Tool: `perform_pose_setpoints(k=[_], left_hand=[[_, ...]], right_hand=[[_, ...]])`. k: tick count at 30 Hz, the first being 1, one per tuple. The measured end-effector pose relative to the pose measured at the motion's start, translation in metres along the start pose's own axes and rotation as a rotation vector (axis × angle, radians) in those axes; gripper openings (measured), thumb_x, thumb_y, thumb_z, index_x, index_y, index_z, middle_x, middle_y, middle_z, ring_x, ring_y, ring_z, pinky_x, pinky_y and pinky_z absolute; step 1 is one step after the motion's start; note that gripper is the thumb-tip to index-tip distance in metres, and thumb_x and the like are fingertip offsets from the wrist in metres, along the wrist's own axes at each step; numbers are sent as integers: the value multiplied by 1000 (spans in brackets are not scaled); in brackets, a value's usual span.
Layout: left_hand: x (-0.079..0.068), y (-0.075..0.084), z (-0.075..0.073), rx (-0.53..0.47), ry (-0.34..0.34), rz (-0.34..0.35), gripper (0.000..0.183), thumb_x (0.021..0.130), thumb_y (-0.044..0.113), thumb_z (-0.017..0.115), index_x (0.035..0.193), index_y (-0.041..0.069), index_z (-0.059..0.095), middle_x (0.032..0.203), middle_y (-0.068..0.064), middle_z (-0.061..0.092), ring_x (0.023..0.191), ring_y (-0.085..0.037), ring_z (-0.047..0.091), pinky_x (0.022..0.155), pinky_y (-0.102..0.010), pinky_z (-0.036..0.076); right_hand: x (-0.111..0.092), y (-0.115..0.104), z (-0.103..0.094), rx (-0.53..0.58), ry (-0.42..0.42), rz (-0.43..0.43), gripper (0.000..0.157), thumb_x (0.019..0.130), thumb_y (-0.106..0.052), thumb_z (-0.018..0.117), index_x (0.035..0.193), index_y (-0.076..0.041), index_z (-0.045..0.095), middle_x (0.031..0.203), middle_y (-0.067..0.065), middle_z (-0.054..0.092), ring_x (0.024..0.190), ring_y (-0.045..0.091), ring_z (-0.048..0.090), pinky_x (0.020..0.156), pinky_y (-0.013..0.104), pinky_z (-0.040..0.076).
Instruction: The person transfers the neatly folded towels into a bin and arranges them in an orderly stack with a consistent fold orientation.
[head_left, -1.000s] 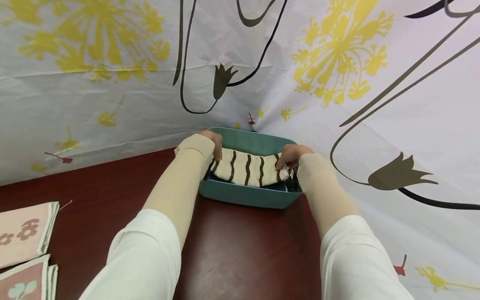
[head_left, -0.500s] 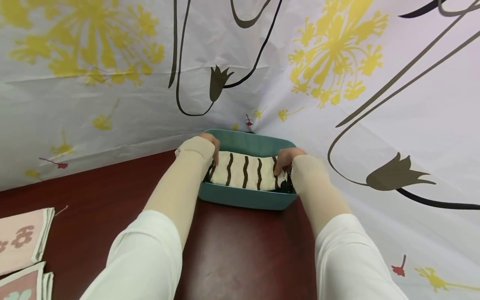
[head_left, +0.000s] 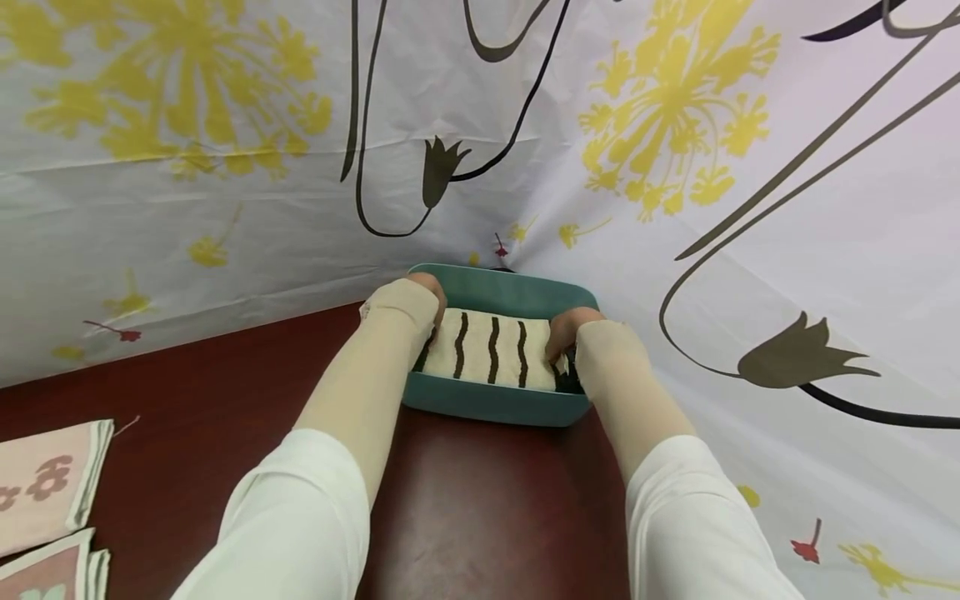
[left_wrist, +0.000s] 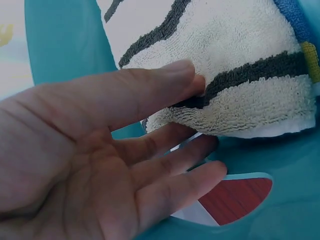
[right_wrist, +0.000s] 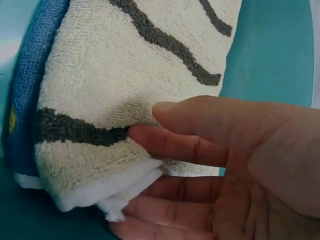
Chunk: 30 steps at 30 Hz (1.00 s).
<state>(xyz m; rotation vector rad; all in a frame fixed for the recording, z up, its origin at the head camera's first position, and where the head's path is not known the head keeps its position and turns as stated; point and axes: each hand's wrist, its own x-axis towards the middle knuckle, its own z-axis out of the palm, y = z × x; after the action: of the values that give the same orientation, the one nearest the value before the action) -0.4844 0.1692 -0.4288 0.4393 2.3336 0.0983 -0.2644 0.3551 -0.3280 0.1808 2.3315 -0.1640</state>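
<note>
A folded cream towel (head_left: pixel 476 346) with dark wavy stripes lies flat in the teal basket (head_left: pixel 495 407). My left hand (head_left: pixel 427 292) is at its left end. In the left wrist view, the thumb and index fingertip touch the top of the towel by a dark stripe, and the other fingers extend at and below its edge. My right hand (head_left: pixel 572 329) is at the opposite end. The right wrist view has its index finger pressing the towel near a stripe, thumb just above, remaining fingers extended beside the layered white edge. Neither hand is curled round the towel.
Blue cloth (right_wrist: pixel 30 95) shows beside the towel inside the basket. Two folded pink cloths with pale borders, an upper one (head_left: pixel 52 479) and a lower one (head_left: pixel 48 571), lie at the left of the dark red table (head_left: pixel 480 508). A flower-printed white curtain (head_left: pixel 285 221) rises close behind the basket.
The towel has sunk lower into the basket and now lies flatter, both hands moving down with it. The right hand has shifted slightly inward and its fingers have loosened.
</note>
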Motion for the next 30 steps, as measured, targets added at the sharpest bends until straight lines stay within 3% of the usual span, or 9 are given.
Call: perform_pose_setpoints(k=[3, 7, 10, 13, 17, 20, 23, 27, 30], left_hand=[[-25, 5, -2, -42, -8, -35, 45, 74, 24, 79, 117, 16, 65, 151, -13, 17, 115, -32, 46, 81, -41, 49], [-92, 20, -4, 56, -73, -58, 60, 68, 28, 84, 123, 15, 61, 150, -15, 18, 118, -34, 44, 85, -46, 46], [-157, 30, -1, 85, -71, -55, 61, 73, 30, 80, 127, 14, 57, 147, -15, 25, 121, -34, 41, 92, -48, 41], [-217, 35, 2, 46, -43, -40, 59, 82, 26, 72, 134, 9, 50, 146, -15, 27, 125, -33, 38, 99, -47, 35], [-229, 29, 2, 86, -39, 32, 55, 86, 26, 68, 134, 7, 49, 142, -13, 36, 123, -31, 42, 98, -44, 37], [-216, 21, 2, 103, -18, 80, 51, 89, 26, 63, 135, 7, 48, 142, -12, 38, 124, -29, 41, 97, -40, 39], [-229, 20, 7, 86, 49, 111, 50, 93, 24, 58, 138, 8, 44, 146, -12, 32, 128, -27, 36, 97, -36, 39], [-243, 20, 13, 71, 100, 126, 44, 94, 23, 55, 135, 8, 47, 142, -12, 37, 126, -26, 38, 96, -36, 39], [-249, 20, 16, 59, 123, 125, 51, 94, 24, 55, 141, 10, 40, 145, -12, 34, 129, -26, 34, 98, -36, 37]], right_hand=[[-7, -1, -2, 26, 0, 9, 28, 95, -26, 50, 104, -8, 70, 110, 6, 61, 101, 21, 52, 84, 34, 42], [-14, -3, -5, 82, 10, 38, 31, 94, -27, 50, 113, -9, 67, 128, 12, 54, 125, 32, 40, 94, 41, 40], [-19, -3, -7, 81, 58, 58, 32, 93, -27, 50, 113, -10, 67, 128, 16, 53, 118, 32, 45, 84, 39, 46], [-23, -4, -9, 70, 108, 57, 31, 93, -27, 49, 112, -10, 67, 107, 13, 56, 87, 23, 53, 66, 32, 45], [-25, -6, -13, 107, 147, 9, 33, 93, -26, 49, 113, -5, 65, 89, 13, 60, 64, 17, 50, 57, 28, 41], [-29, -7, -15, 205, 162, -66, 38, 95, -26, 47, 120, 1, 59, 93, 18, 64, 66, 19, 59, 58, 27, 47], [-37, -5, -15, 325, 153, -142, 39, 97, -24, 46, 124, 3, 52, 76, 14, 60, 57, 17, 55, 55, 26, 45], [-48, -4, -15, 340, 154, -219, 28, 98, -24, 44, 108, 0, 55, 67, 6, 51, 53, 11, 42, 54, 28, 40], [-57, -3, -14, 291, 177, -245, 25, 98, -25, 44, 96, -3, 55, 69, 7, 53, 56, 12, 47, 58, 29, 44]])
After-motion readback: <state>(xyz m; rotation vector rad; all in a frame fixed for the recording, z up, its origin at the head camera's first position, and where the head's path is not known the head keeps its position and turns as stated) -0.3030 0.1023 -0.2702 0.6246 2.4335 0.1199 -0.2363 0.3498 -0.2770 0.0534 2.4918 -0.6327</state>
